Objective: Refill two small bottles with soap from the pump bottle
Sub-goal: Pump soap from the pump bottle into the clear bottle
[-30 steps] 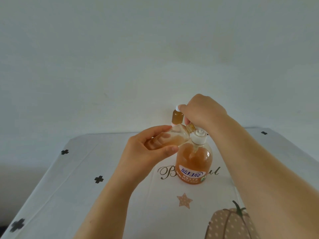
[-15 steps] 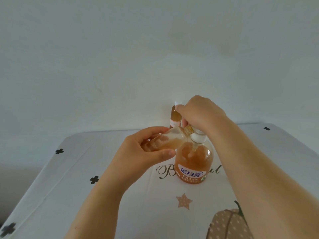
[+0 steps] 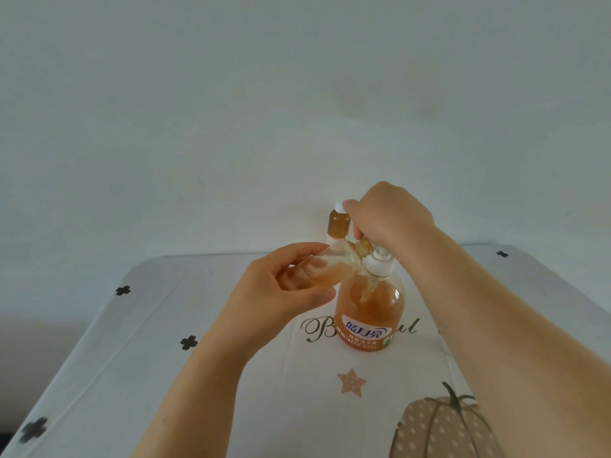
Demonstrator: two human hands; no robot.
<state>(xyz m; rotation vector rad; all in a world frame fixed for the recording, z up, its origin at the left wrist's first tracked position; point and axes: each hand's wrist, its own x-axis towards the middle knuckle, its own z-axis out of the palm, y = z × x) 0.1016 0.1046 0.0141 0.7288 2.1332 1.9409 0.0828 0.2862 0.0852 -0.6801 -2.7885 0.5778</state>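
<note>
Our left hand (image 3: 281, 292) still grips the tilted small clear plastic bottle (image 3: 334, 266) at the round orange pump bottle's (image 3: 370, 309) ten o'clock, our right hand (image 3: 390, 219) still curled round its pump head: we judge filling continues.

Bare left grip (image 3: 281, 294), bare right grip (image 3: 393, 219), bare forearms (image 3: 496, 325).

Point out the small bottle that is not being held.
In the head view, the capped small bottle stands upright near centre, behind the pump bottle, just left of the right hand.
</note>
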